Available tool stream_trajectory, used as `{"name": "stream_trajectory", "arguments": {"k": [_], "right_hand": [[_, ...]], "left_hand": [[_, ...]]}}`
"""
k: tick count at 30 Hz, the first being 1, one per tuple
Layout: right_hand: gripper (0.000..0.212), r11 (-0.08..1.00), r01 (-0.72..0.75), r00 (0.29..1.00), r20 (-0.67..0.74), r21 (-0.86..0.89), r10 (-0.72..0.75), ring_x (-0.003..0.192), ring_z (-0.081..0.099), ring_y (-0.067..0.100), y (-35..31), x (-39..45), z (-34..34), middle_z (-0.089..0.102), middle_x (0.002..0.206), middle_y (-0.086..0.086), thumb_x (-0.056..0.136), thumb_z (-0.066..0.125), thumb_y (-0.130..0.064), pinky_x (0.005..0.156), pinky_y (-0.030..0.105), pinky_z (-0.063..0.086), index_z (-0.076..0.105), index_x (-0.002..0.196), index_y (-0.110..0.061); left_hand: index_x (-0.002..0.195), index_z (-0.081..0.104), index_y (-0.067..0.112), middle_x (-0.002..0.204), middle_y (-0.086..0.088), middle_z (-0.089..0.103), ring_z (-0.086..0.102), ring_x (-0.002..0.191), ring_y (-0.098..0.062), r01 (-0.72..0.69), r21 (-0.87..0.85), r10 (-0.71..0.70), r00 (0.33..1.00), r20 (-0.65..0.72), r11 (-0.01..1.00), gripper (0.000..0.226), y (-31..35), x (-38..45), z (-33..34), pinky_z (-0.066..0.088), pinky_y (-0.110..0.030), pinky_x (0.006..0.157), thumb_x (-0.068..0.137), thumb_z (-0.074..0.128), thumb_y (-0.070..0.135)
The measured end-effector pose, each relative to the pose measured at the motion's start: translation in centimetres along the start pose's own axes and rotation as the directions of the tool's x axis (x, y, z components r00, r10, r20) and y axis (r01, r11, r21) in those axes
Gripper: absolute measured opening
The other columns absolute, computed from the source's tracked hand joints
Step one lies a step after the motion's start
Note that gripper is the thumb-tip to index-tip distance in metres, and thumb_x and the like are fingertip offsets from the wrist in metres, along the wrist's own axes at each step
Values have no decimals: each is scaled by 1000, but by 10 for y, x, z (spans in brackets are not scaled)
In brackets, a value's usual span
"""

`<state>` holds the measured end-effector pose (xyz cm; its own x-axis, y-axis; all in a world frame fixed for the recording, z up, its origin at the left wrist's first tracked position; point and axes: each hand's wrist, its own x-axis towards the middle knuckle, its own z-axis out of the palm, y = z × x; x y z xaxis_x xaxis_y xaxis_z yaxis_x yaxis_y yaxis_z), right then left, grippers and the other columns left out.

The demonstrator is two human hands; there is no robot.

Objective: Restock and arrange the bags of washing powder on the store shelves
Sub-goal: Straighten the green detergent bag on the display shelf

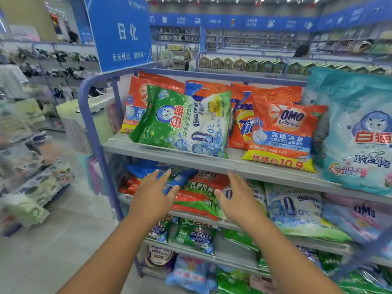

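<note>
Fingers [163,177] straight and lightly spread on both hands, holding nothing, raised before the second shelf.

Left hand [156,195] and right hand [237,198] palm-inward with a gap between them, set as if to close on either side of a bag; probably aimed at the green bag [182,122] leaning crooked on the top shelf [212,161] just above, or at the red-and-green bag [198,194] lying flat behind the hands on the second shelf; cannot tell which. Green bag tilted, its lower corner over the shelf's front edge, resting against the orange bags behind, so likely due for straightening. Orange OMO bag [284,134] slumped forward beside it; large teal bag [356,132] upright at the right.
</note>
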<state>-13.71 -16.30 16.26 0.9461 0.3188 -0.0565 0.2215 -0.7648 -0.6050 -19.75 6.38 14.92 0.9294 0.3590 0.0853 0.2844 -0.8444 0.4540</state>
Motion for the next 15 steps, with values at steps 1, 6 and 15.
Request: {"name": "stream_trajectory", "arguments": {"k": [1, 6, 15], "right_hand": [[79, 1000, 10, 1000, -4, 2, -10, 156, 3, 19, -2, 8, -2, 0, 170, -6, 101, 45, -55, 126, 42, 14, 3, 162, -29], [76, 997, 72, 995, -76, -5, -72, 155, 7, 23, -25, 59, -19, 10, 169, -6, 100, 43, -56, 121, 44, 22, 8, 161, -28], [69, 955, 232, 939, -213, -188, -270, 147, 25, 28, -70, 145, -38, 33, 160, 4, 100, 49, -51, 119, 43, 27, 27, 157, -20]], "left_hand": [[159, 25, 33, 168, -4, 19, 13, 155, -24, 1, -4, -1, 1000, 6, 1000, 66, 1, 7, 0, 20, -43, 123, 100, 45, 56], [159, 25, 34, 169, -4, 15, 9, 156, -23, -34, 34, 35, 999, -23, 999, 65, 14, 50, -6, 21, -44, 125, 101, 44, 56], [157, 32, 34, 168, -5, 15, 10, 155, -25, -60, 55, 68, 987, -146, 997, 63, 19, 127, -21, 15, -44, 126, 100, 46, 56]]}}
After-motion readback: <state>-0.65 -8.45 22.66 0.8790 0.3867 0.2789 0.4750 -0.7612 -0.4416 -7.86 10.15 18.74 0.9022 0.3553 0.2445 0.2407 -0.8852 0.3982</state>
